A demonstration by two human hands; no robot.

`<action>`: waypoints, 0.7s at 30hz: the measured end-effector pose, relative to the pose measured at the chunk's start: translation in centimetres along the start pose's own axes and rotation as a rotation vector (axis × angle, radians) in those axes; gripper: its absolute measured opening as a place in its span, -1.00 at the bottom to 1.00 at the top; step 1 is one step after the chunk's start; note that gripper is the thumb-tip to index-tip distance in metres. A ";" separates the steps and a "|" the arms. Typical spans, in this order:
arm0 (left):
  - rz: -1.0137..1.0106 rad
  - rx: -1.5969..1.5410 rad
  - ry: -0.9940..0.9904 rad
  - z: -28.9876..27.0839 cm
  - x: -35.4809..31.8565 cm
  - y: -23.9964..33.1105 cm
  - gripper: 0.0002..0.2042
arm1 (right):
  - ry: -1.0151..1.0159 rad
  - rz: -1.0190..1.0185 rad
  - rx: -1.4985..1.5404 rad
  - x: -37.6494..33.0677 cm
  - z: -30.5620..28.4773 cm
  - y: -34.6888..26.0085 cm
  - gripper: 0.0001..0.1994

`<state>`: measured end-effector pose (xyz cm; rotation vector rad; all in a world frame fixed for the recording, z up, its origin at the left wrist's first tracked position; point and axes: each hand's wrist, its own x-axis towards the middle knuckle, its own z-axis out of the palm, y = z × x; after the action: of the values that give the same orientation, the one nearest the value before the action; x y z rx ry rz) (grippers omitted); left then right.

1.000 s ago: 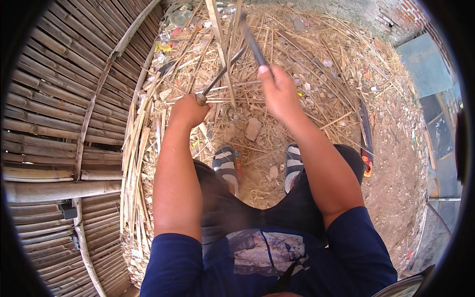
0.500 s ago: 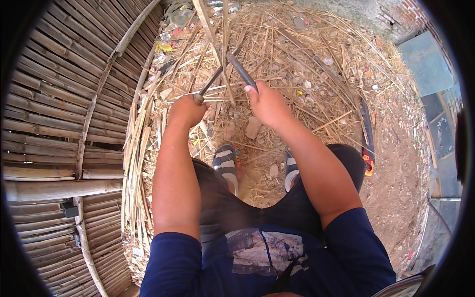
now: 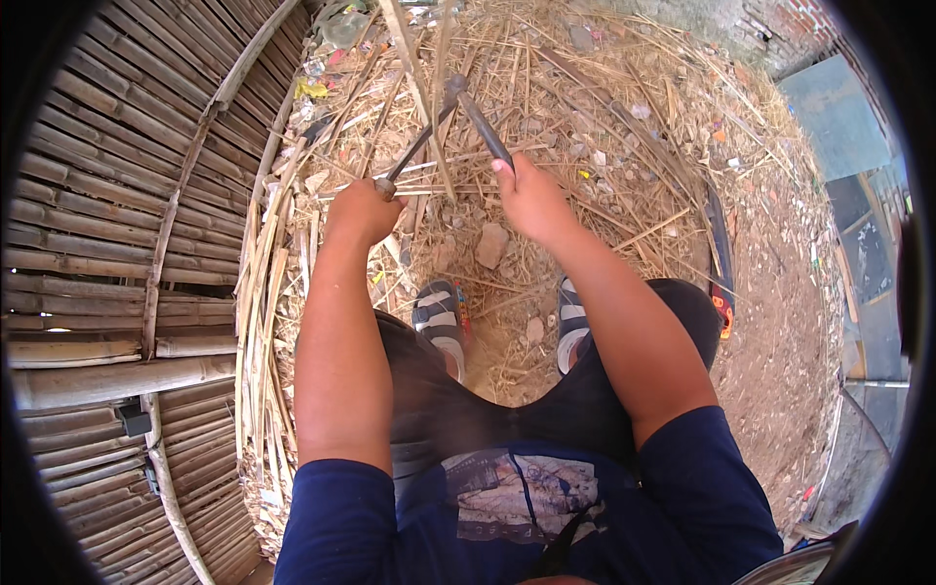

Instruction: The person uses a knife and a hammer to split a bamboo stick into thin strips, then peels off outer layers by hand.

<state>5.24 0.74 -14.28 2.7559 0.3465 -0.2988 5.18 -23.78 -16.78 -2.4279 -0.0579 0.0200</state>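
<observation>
My left hand [image 3: 361, 212] is closed round the short handle of a long knife, whose dark narrow blade [image 3: 417, 153] points away and to the right. A hammer [image 3: 485, 127] with a dark shaft is gripped in my right hand [image 3: 534, 200]. Its head lies at the far end of the blade; whether the two touch I cannot tell. Beside the blade a pale bamboo piece [image 3: 408, 49] stands upright, split into strips, and the blade crosses it. The exact contact between blade and bamboo is hard to make out.
Split bamboo strips [image 3: 258, 361] lie along a bamboo slat wall [image 3: 107, 185] on the left. Straw, stones and litter cover the ground round my sandalled feet [image 3: 437, 310]. A flat stone [image 3: 491, 246] lies ahead of them. Grey-blue panels [image 3: 838, 117] stand at the far right.
The hammer head has shifted away from me and now shows at the blade's far end. Both hands have moved slightly up and left in the view, still holding their tools.
</observation>
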 end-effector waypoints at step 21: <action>-0.003 0.023 -0.040 -0.4 -0.2 -0.7 -0.49 | -0.067 0.024 0.083 -0.4 0.4 -0.5 -0.58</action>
<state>4.95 1.47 -14.11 2.7678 0.3390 -0.3600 4.74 -23.16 -16.79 -2.3442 -0.0573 0.1124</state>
